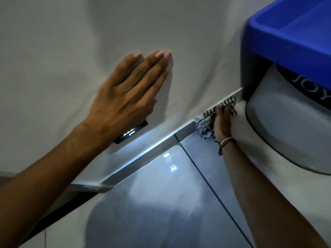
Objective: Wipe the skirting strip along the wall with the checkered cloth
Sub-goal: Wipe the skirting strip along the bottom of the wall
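Skirting strip (143, 159) disappears far right behind the white tub (286, 126); right hand (222, 120) presses checkered cloth (206, 123) flat-fingered, fingertips blurred; left hand (125, 93) flat against wall (71, 51).

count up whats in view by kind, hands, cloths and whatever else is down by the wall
hands: 2 (left hand, right hand)
checkered cloth: 1
skirting strip: 1
blue and white machine: 1
black wall fitting: 1
total: 6

L grip (125, 93) flat; R grip (223, 120) outstretched
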Demonstrator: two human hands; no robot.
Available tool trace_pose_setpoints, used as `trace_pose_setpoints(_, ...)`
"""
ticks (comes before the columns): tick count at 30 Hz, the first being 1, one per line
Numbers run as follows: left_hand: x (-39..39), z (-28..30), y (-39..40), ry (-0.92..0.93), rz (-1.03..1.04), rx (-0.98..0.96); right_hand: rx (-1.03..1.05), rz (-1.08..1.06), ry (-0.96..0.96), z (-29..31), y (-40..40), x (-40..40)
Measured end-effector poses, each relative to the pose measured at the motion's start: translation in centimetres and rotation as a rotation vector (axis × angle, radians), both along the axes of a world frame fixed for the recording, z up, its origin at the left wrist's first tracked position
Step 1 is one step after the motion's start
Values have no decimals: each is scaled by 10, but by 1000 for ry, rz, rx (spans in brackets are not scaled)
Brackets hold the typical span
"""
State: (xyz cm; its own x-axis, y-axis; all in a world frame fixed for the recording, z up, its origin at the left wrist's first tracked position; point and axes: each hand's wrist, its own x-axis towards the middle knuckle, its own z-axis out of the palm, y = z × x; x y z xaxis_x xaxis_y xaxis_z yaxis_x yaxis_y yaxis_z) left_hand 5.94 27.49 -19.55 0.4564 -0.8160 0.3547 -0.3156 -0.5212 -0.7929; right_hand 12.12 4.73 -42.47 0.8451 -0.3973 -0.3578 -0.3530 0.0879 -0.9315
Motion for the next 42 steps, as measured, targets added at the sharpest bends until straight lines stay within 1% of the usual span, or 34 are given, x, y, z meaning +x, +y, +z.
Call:
trace_pose_setpoints(3,-21,4,35,19,33,-39,26,-1,-7,5,20,-15)
trace_pose_setpoints(6,-46,10,71,22,82,-59,98,52,-55,10,92,-71)
trace_pose_setpoints(8,-57,11,89,-19,95,-32,202,125,-22,11,156,-126)
trace_pose_setpoints(10,-59,7,99,-82,86,15,214,226,29,22,214,-177)
trace_pose_setpoints(12,-58,2,106,-138,72,40,227,254,58,32,245,-199)
trace_pose_setpoints(14,-59,-3,110,-158,68,33,197,197,58,32,240,-188)
trace_pose_setpoints(17,-61,-6,113,-139,72,-16,18,92,36,24,193,-149)
trace_pose_setpoints(18,-62,-8,112,-135,74,-24,27,65,10,21,176,-135)
trace_pose_setpoints(19,-62,-10,112,-131,74,-30,89,47,-11,18,162,-123)
trace_pose_setpoints(21,-60,-12,110,-122,70,-42,142,23,-52,12,150,-108)
trace_pose_setpoints(23,-59,-11,111,-121,68,-48,135,31,-77,5,164,-117)
trace_pose_setpoints(26,-57,-12,112,-131,68,-39,-1,198,-55,-3,230,-175)
trace_pose_setpoints(28,-59,-14,112,-134,69,-46,58,322,-42,-4,273,-211)
trace_pose_setpoints(29,-59,-14,112,-139,66,-46,62,342,-27,-2,281,-217)
trace_pose_setpoints(31,-59,-14,111,-133,60,-43,9,336,-17,0,263,-200)
trace_pose_setpoints(33,-58,-12,112,-133,50,-44,-128,224,-9,-6,220,-165)
trace_pose_setpoints(34,-58,-12,112,-140,49,-42,-154,148,-26,-8,195,-141)
trace_pose_setpoints(36,-59,-13,112,-144,45,-36,-40,54,-23,-3,152,-104)
trace_pose_setpoints(37,-59,-13,111,-143,44,-35,7,39,-23,-1,142,-94)
trace_pose_setpoints(38,-59,-13,111,-144,44,-32,26,47,-35,2,140,-93)
trace_pose_setpoints(39,-59,-12,112,-147,44,-27,3,70,-42,4,149,-101)
trace_pose_setpoints(41,-59,-12,112,-163,43,-18,-141,152,-39,-1,191,-143)
trace_pose_setpoints(42,-59,-13,112,-167,43,-21,-156,204,-47,-5,222,-171)
